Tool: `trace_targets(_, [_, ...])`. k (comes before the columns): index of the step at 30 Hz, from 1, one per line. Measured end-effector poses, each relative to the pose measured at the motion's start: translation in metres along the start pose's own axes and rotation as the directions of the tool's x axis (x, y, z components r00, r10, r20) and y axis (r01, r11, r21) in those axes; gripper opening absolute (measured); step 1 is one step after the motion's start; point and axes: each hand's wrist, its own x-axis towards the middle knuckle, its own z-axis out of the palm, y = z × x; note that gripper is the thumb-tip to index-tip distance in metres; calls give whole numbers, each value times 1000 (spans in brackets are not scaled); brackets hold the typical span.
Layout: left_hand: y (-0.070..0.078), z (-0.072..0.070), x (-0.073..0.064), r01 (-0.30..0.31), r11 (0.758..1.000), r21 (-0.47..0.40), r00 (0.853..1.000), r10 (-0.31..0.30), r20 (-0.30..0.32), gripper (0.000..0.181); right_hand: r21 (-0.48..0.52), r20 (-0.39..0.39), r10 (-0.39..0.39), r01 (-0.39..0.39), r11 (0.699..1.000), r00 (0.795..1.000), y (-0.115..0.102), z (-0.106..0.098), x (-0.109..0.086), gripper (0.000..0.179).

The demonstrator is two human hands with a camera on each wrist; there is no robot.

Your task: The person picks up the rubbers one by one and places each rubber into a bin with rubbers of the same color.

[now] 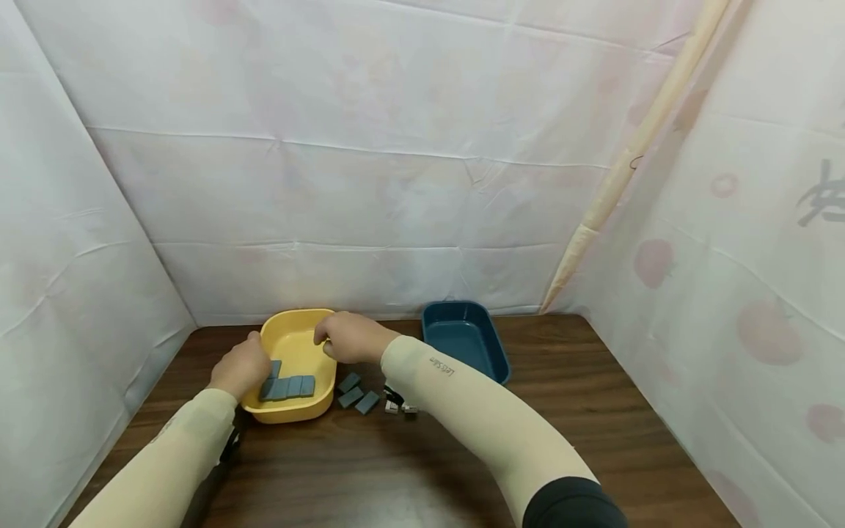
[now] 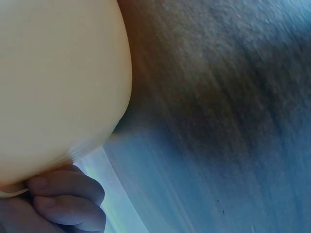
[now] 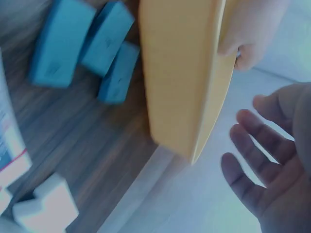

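A yellow tray (image 1: 287, 416) stands at the left of the table, with several grey-blue blocks (image 1: 289, 387) lying in its near-left part. My left hand (image 1: 243, 364) grips the tray's left rim; in the left wrist view its curled fingers (image 2: 68, 184) press against the tray wall. Over the tray's right rim hovers my right hand (image 1: 353, 339). The right wrist view shows its fingers (image 3: 252, 141) loosely spread, apart from the tray and holding nothing. Three more grey-blue blocks (image 1: 367, 402) lie on the table just right of the tray.
A dark blue tray (image 1: 462, 341) stands at the back, right of the yellow one. Small white pieces (image 1: 392, 407) lie partly hidden beside my right forearm. White printed sheets (image 1: 370, 191) enclose the wooden table (image 1: 568, 389) at the back and sides.
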Motion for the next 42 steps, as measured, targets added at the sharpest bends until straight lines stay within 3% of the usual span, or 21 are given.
trace_targets(4, [-4, -2, 0, 7, 1000, 6, 1000, -7, 3, 60, -23, -99, 16, -19, 1000, 995, 12, -2, -9, 23])
trace_targets(7, [-5, -2, 0, 22, 1000, 5, 1000, -22, 7, 60, -25, -116, 68, -71, 997, 991, 17, -1, -13, 14])
trace_targets(13, [-3, -1, 0, 33, 999, 5, 999, -33, 4, 59, -14, 46, 191, -191, 982, 980, 22, 9, -15, 45])
trace_targets(15, [-2, -1, -1, 32, 999, 4, 999, -32, 3, 59, -11, 117, 223, -223, 975, 968, 23, 14, -14, 49])
trace_targets(19, [0, -1, -2, 35, 999, 3, 999, -35, 4, 58, -20, 185, 269, -270, 963, 945, 23, 27, -13, 47])
trace_targets(27, [2, -2, -5, 32, 999, 12, 999, -32, 11, 55, -16, 208, 275, -278, 960, 939, 16, 43, -13, 40])
trace_targets(42, [6, -2, 1, 41, 999, 22, 999, -42, 11, 57, 23, 155, 292, -299, 954, 944, 15, 52, -18, 42])
